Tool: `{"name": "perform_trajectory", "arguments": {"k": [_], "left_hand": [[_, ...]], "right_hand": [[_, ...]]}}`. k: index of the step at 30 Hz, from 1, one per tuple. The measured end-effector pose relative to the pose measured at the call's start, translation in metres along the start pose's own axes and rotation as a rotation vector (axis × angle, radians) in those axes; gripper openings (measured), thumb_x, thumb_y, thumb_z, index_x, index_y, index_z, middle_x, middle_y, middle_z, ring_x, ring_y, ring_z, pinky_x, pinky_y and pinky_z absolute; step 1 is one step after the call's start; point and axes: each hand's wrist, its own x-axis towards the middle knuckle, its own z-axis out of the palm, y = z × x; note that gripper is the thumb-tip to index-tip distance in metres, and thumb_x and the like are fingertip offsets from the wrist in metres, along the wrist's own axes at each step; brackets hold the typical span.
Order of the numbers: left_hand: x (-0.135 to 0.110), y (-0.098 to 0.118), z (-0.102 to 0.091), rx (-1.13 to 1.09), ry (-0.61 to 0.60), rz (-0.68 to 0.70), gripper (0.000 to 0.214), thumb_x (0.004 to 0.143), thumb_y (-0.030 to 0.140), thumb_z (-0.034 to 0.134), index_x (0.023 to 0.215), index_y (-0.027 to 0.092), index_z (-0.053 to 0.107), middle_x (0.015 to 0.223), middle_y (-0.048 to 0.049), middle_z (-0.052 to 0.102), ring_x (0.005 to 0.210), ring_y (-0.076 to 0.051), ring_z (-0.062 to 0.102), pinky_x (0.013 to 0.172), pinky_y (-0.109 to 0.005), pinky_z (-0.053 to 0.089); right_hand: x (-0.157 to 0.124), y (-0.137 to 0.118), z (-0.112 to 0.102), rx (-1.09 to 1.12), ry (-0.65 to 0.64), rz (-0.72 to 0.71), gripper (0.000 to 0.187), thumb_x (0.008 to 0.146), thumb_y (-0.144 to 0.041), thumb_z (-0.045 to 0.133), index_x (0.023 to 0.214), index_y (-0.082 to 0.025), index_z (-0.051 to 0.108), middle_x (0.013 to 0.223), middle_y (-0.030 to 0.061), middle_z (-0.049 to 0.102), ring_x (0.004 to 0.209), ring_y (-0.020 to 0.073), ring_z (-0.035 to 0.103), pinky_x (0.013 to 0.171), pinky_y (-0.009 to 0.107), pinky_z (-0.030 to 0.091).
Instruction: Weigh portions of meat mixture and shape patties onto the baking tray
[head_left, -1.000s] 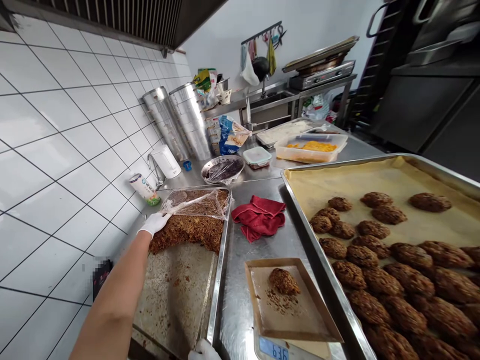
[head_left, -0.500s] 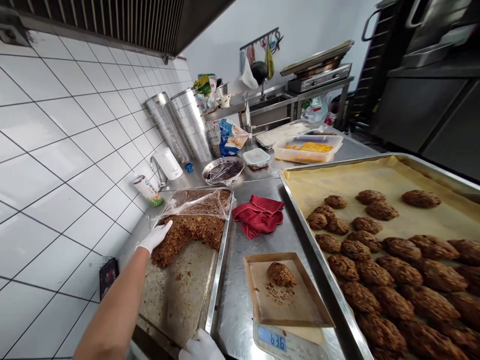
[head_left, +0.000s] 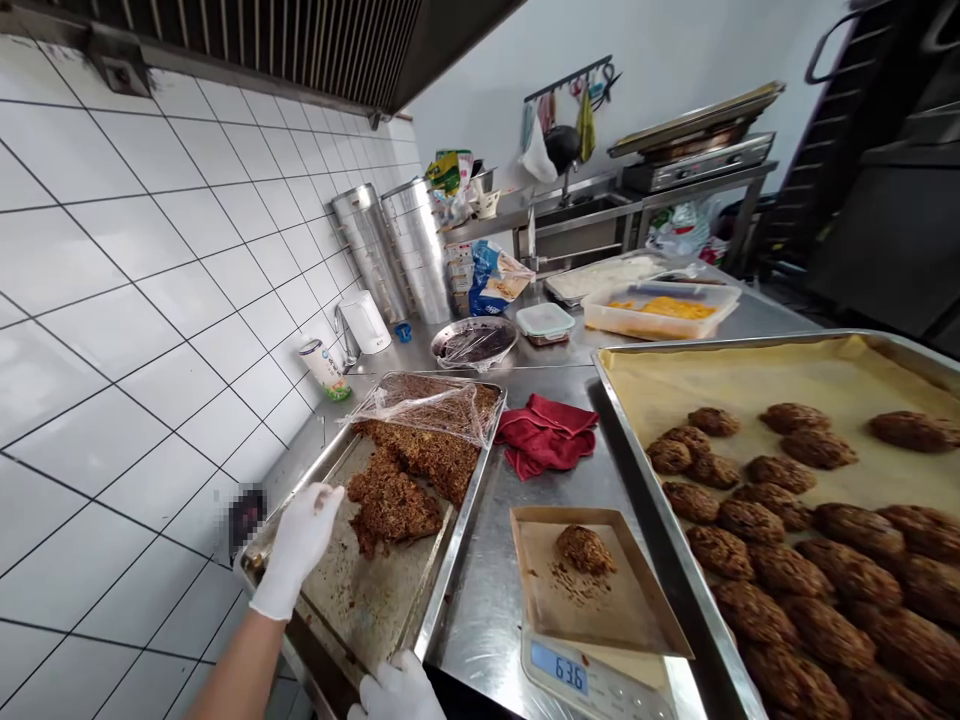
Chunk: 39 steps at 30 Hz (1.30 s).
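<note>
My left hand point(head_left: 300, 545), in a white glove, is over the left side of a metal baking tray point(head_left: 450, 572). Its fingers are curled together, and whatever they may hold is hidden. Just right of it, a loose lump of brown shredded filling point(head_left: 394, 500) lies against the larger mass point(head_left: 442, 455). Clear plastic film point(head_left: 427, 405) covers the far part of that mass. My right hand point(head_left: 401, 688), gloved too, has its fingers closed over the tray's near rim. A single lump point(head_left: 585, 550) with crumbs sits in a brown paper tray point(head_left: 600, 618) on a digital scale point(head_left: 592, 680).
A large lined tray point(head_left: 750, 385) with several shaped brown lumps point(head_left: 847, 575) stands at right. A crumpled red cloth point(head_left: 551, 435) lies between the trays. Behind are a film-covered bowl point(head_left: 476, 342), a lidded container point(head_left: 545, 322) and a plastic box point(head_left: 660, 310). A tiled wall point(head_left: 150, 400) borders the left.
My left hand has drawn back from the filling toward the near left. A lump now lies pulled away from the mass. My right hand stays at the tray's near rim; the view has shifted.
</note>
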Motion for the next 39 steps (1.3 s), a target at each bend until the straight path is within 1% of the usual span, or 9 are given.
{"name": "perform_trajectory", "arguments": {"k": [7, 13, 16, 24, 26, 29, 32, 35, 39], "left_hand": [[0.067, 0.024, 0.029, -0.293, -0.066, -0.02, 0.058, 0.095, 0.063, 0.045, 0.128, 0.019, 0.065, 0.142, -0.0116, 0.062, 0.132, -0.027, 0.057, 0.115, -0.042, 0.043], [0.082, 0.045, 0.04, -0.491, -0.367, 0.061, 0.051, 0.087, 0.057, 0.062, 0.12, 0.019, 0.072, 0.124, -0.0104, 0.073, 0.114, -0.03, 0.069, 0.1, -0.043, 0.056], [0.065, 0.045, 0.031, -0.551, -0.392, 0.111, 0.054, 0.083, 0.049, 0.068, 0.128, 0.022, 0.068, 0.133, -0.009, 0.069, 0.121, -0.031, 0.065, 0.104, -0.042, 0.053], [-0.009, 0.041, 0.019, -0.623, -0.187, 0.292, 0.068, 0.078, 0.044, 0.075, 0.137, 0.021, 0.053, 0.146, -0.012, 0.055, 0.141, -0.032, 0.045, 0.123, -0.048, 0.03], [-0.022, 0.031, 0.019, -0.671, -0.14, 0.245, 0.071, 0.076, 0.045, 0.078, 0.138, 0.022, 0.053, 0.146, -0.0115, 0.055, 0.142, -0.033, 0.044, 0.124, -0.048, 0.028], [-0.039, 0.011, 0.02, -0.727, -0.252, 0.098, 0.071, 0.074, 0.048, 0.08, 0.134, 0.018, 0.058, 0.137, -0.0144, 0.064, 0.131, -0.036, 0.056, 0.117, -0.052, 0.039], [-0.058, -0.002, 0.022, -0.756, -0.268, 0.061, 0.077, 0.073, 0.044, 0.082, 0.141, 0.02, 0.054, 0.146, -0.0134, 0.058, 0.139, -0.035, 0.048, 0.121, -0.051, 0.033], [-0.078, -0.003, 0.025, -0.84, -0.22, 0.072, 0.09, 0.073, 0.038, 0.083, 0.151, 0.026, 0.041, 0.158, -0.0096, 0.045, 0.148, -0.032, 0.036, 0.125, -0.048, 0.025], [-0.096, 0.008, 0.032, -0.926, -0.243, -0.061, 0.09, 0.07, 0.032, 0.086, 0.149, 0.021, 0.045, 0.148, -0.0146, 0.056, 0.137, -0.035, 0.051, 0.121, -0.051, 0.035]], "right_hand": [[-0.001, -0.002, 0.0, -0.061, -0.027, -0.009, 0.028, 0.087, -0.027, 0.071, 0.062, -0.021, 0.06, 0.059, -0.0021, 0.059, 0.063, 0.0162, 0.049, 0.062, 0.035, 0.031], [0.003, -0.001, 0.007, -0.053, -0.035, 0.025, 0.031, 0.086, -0.025, 0.07, 0.059, -0.022, 0.056, 0.055, -0.0036, 0.053, 0.059, 0.0144, 0.042, 0.061, 0.034, 0.03], [0.004, 0.001, 0.008, -0.019, -0.016, 0.019, 0.034, 0.091, -0.029, 0.065, 0.059, -0.022, 0.055, 0.054, -0.0042, 0.049, 0.059, 0.0144, 0.043, 0.064, 0.033, 0.034], [0.006, 0.0, 0.013, 0.046, -0.004, 0.084, 0.045, 0.092, -0.035, 0.064, 0.053, -0.022, 0.046, 0.046, -0.0075, 0.036, 0.049, 0.0129, 0.032, 0.06, 0.031, 0.034], [0.004, -0.001, 0.015, 0.052, 0.002, 0.099, 0.044, 0.085, -0.026, 0.071, 0.051, -0.021, 0.044, 0.044, -0.0068, 0.036, 0.048, 0.0125, 0.029, 0.057, 0.032, 0.029], [0.003, -0.001, 0.015, 0.054, 0.044, 0.107, 0.04, 0.078, -0.018, 0.075, 0.051, -0.02, 0.045, 0.046, -0.0046, 0.045, 0.05, 0.0129, 0.033, 0.057, 0.034, 0.026], [0.006, -0.004, 0.017, 0.055, 0.116, 0.116, 0.03, 0.082, -0.019, 0.07, 0.057, -0.022, 0.053, 0.052, -0.0031, 0.053, 0.053, 0.0149, 0.04, 0.058, 0.035, 0.03], [0.008, -0.007, 0.021, 0.055, 0.188, 0.113, 0.026, 0.088, -0.021, 0.063, 0.062, -0.024, 0.059, 0.054, -0.0012, 0.057, 0.058, 0.0178, 0.047, 0.063, 0.037, 0.037], [0.002, -0.008, 0.021, 0.051, 0.239, 0.074, 0.018, 0.077, -0.015, 0.07, 0.061, -0.022, 0.065, 0.058, 0.0035, 0.064, 0.065, 0.0226, 0.056, 0.068, 0.041, 0.043]]}}
